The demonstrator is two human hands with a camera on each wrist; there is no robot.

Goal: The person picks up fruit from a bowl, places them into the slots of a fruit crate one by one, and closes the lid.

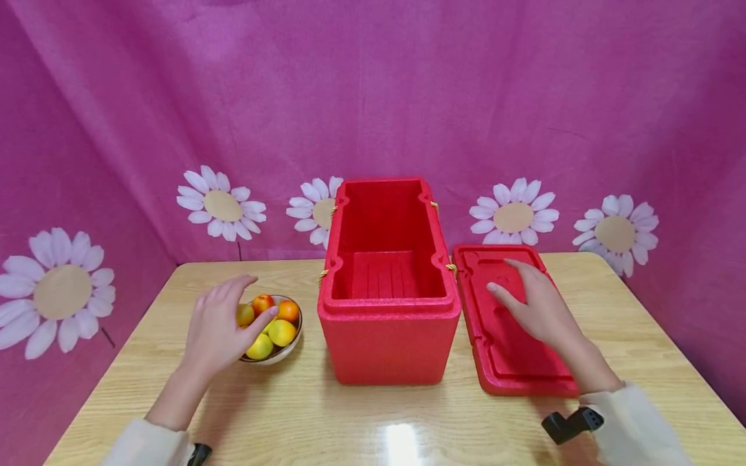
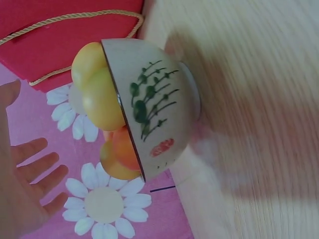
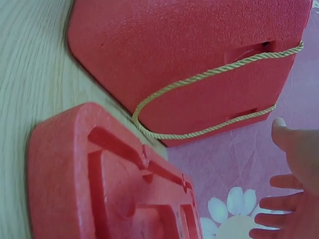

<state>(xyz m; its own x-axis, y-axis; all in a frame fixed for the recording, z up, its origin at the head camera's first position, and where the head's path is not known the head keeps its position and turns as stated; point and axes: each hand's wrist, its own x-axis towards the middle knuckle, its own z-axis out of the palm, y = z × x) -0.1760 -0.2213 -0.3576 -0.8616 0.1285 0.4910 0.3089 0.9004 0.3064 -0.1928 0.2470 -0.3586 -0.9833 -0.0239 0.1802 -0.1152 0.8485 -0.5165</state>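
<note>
My left hand hovers beside and over the left edge of a bowl full of fruit, fingers spread and holding nothing. The bowl is pale with a green leaf painting, as the left wrist view shows. Yellow fruit and orange fruit are heaped above its rim. My right hand is held over a red lid that lies on the table with its recessed side up. Its thumb and fingers are apart, with nothing between them.
Between the hands stands a red foam box with its top uncovered and ribs on its floor. Golden rope handles hang on its sides. The wooden table meets a purple cloth printed with white daisies at the back.
</note>
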